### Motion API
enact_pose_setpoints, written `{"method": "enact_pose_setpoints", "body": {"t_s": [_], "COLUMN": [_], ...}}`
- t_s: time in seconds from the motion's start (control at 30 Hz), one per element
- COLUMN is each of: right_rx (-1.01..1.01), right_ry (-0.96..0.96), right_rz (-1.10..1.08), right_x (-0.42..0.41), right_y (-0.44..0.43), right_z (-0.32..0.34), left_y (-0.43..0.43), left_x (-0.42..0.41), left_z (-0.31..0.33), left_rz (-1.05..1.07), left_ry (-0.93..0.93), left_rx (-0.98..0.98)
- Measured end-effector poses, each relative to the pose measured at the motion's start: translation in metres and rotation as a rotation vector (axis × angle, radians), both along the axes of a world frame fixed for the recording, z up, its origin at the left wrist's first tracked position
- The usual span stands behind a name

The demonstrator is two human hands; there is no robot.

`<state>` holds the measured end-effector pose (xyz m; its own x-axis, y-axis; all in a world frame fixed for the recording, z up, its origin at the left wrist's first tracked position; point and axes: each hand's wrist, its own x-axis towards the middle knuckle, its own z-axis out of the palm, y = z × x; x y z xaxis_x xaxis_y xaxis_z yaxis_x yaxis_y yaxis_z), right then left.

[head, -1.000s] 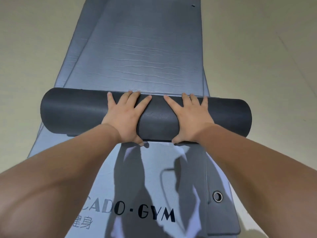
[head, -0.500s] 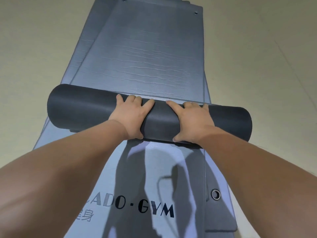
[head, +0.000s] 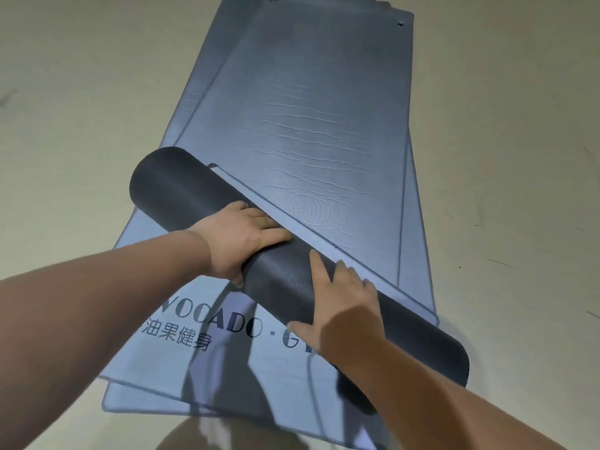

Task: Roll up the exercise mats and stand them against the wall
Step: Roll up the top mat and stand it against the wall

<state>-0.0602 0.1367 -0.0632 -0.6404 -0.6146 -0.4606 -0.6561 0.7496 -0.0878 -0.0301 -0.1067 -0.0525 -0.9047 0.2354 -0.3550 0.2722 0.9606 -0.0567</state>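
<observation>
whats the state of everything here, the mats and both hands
mat roll: partly rolled, lying on its side, skewed across the mats below
rest of the top mat: unrolled, flat
printed mat: underneath, flat, not rolled
left hand: open, palm pressing on the roll
right hand: open, fingers spread on the roll

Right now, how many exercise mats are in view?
3: the half-rolled mat on top, the logo mat flat beneath it, and a bottom mat edging out at the near left corner. More may be hidden in the stack.
</observation>
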Motion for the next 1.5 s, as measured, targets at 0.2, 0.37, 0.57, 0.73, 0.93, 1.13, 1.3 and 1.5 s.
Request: {"method": "enact_pose_setpoints", "body": {"t_s": [0.2, 0.37, 0.57, 0.73, 0.93, 1.13, 1.3, 1.5], "right_rx": [-0.148, -0.238, -0.366, -0.203, -0.149, -0.2, -0.311, -0.394], "right_ry": [-0.051, -0.16, 0.052, -0.241, -0.208, -0.19, -0.198, -0.235], "right_rz": [-0.025, -0.115, 0.04, -0.097, -0.061, -0.131, -0.3, -0.42], "right_x": [-0.022, -0.073, -0.099, -0.1, -0.106, -0.076, -0.042, -0.021], "right_y": [0.002, 0.01, 0.009, -0.005, -0.012, -0.016, -0.015, -0.011], "right_z": [-0.008, -0.005, -0.012, -0.005, 0.001, 0.002, -0.005, -0.02], "left_y": [0.015, 0.021, 0.048, 0.054, 0.089, 0.121, 0.106, 0.088], "left_x": [-0.005, 0.019, 0.037, 0.033, 0.042, 0.049, 0.048, 0.043], "left_z": [0.006, 0.0, -0.034, -0.048, -0.056, -0.05, -0.051, -0.047], "left_rz": [0.154, 0.026, 0.263, 0.394, 0.68, 1.53, 1.472, 1.118], "left_ry": [-0.074, 0.34, 0.368, 0.335, 0.489, 0.28, 0.283, 0.208], "left_rx": [-0.037, -0.021, 0.23, 0.443, 0.468, 1.255, 1.47, 1.2]}}
